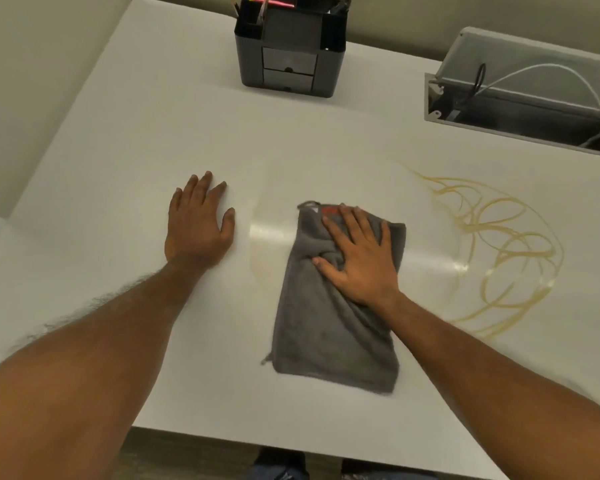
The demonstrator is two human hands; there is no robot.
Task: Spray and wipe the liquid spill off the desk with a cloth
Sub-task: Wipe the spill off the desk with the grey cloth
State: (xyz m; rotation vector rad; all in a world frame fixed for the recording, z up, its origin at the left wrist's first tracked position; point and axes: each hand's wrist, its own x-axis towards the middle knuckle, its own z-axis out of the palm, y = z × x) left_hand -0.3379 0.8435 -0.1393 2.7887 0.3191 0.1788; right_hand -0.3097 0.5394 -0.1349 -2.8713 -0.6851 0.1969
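Note:
A grey cloth (326, 327) lies flat on the white desk (136, 150), near its middle. My right hand (361, 258) presses down on the cloth's upper part, fingers spread and bunching the fabric at the thumb. My left hand (198, 223) rests flat on the bare desk to the left of the cloth, fingers apart, holding nothing. A yellowish liquid spill (499, 251) in looping streaks lies to the right of the cloth. A thin wet sheen shows on the desk around the cloth. No spray bottle is in view.
A black desk organiser (288, 53) with pens and small drawers stands at the back centre. An open grey cable tray (520, 95) with white and black cables sits at the back right. The desk's front edge runs along the bottom, with floor below it.

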